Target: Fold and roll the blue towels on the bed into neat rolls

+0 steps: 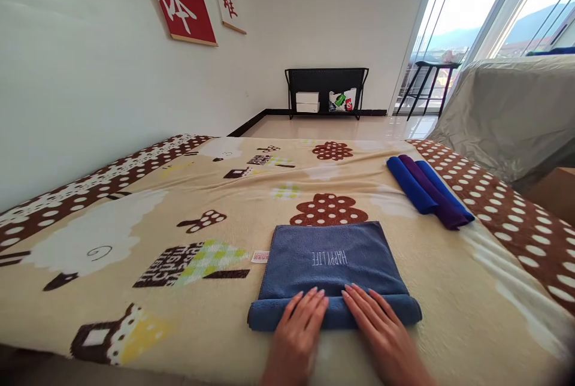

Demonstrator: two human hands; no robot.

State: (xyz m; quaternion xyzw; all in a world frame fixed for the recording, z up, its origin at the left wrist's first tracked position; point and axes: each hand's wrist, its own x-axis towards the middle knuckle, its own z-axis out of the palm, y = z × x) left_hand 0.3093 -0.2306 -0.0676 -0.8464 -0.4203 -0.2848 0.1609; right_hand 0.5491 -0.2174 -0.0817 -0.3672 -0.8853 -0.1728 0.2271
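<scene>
A blue-grey towel [330,257] with white "HAPPY LIFE" lettering lies flat on the patterned blanket [179,212], its near edge rolled into a tube. My left hand [299,329] rests palm down on the left half of that roll, fingers stretched out. My right hand [381,332] lies flat on the right half of the roll, fingers extended. A small white and red tag [260,256] sticks out at the towel's left edge.
Three rolled towels, two blue [408,185] and one purple [433,194], lie side by side at the right of the blanket. A covered sofa [507,110] stands at the right. A black shelf [326,92] is against the far wall.
</scene>
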